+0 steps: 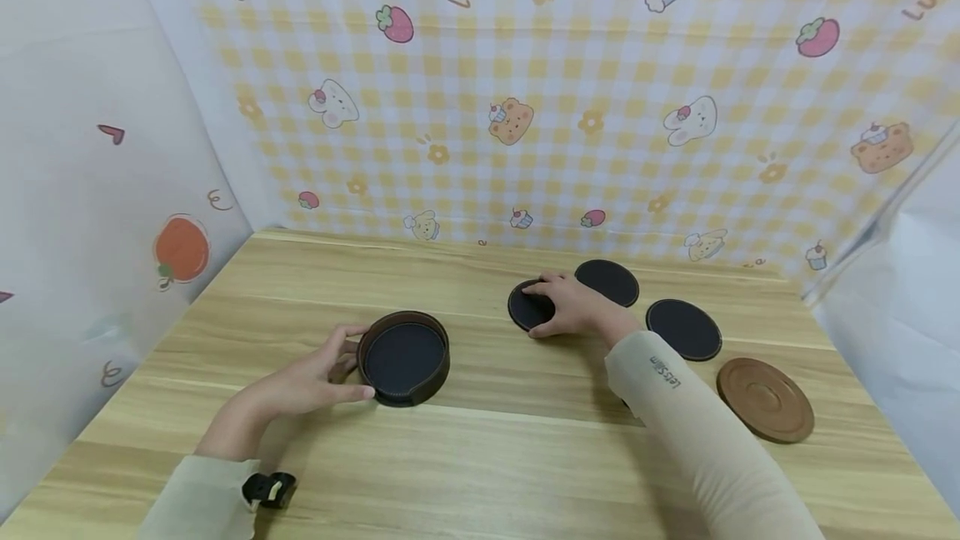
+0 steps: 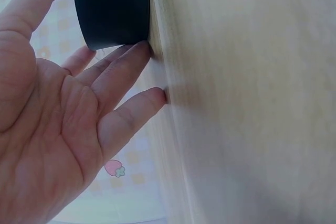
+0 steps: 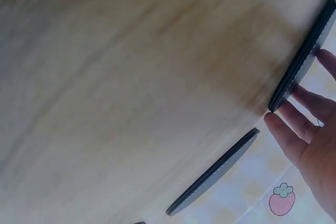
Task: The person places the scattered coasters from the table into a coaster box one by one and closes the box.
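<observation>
A round dark coaster holder [image 1: 442, 369] with a low brown-lined wall stands on the table, a black disc lying inside it. My left hand [image 1: 322, 373] holds its left side, with the thumb at the front and the fingers round the back; its dark outer wall [image 2: 113, 9] shows in the left wrist view. To the right, my right hand [image 1: 573, 307] spans a black round coaster [image 1: 521, 304], thumb at the near edge and fingers over the far side. The right wrist view shows this coaster [image 3: 302, 56] edge-on, fingertips along its rim.
Two more black coasters, one at the back [image 1: 607, 282] and one farther right [image 1: 684, 329], lie flat beyond my right wrist. A brown round disc [image 1: 765, 400] with a raised centre lies at the right. A checked cloth [image 1: 555, 65] hangs behind the wooden table [image 1: 480, 473].
</observation>
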Demonstrator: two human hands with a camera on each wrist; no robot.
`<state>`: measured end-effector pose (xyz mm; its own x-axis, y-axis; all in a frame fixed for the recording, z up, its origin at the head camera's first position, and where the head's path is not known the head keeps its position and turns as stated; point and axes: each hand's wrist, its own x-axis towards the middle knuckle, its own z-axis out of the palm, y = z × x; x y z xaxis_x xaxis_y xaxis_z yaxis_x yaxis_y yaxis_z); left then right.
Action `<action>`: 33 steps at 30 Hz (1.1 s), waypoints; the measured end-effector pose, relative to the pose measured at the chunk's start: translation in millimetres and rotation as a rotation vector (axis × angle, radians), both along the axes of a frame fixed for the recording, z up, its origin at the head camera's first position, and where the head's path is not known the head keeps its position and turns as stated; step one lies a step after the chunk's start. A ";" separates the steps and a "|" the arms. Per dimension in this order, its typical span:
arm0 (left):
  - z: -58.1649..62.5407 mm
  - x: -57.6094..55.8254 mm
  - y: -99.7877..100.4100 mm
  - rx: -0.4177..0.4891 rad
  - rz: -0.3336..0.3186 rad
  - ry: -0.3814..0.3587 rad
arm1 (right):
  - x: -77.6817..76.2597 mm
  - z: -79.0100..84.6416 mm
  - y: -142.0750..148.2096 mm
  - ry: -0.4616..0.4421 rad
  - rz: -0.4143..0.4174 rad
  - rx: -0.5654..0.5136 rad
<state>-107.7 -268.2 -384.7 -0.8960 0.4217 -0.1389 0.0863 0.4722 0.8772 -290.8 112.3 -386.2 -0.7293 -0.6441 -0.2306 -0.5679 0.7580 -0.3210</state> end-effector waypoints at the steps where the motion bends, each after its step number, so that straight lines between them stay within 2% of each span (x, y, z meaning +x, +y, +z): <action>1: 0.0 0.1 0.2 0.002 -0.001 -0.001 | 0.3 0.5 0.7 0.000 0.001 0.002; 8: 0.4 1.0 0.5 0.017 0.001 -0.018 | 1.3 -0.1 6.6 0.013 0.017 -0.003; 19: 0.7 1.5 0.8 0.027 -0.016 0.003 | 7.5 -1.3 15.0 0.045 0.034 -0.013; 33: 0.1 1.1 0.9 0.025 -0.014 0.007 | 16.6 -2.2 10.3 0.088 0.080 -0.020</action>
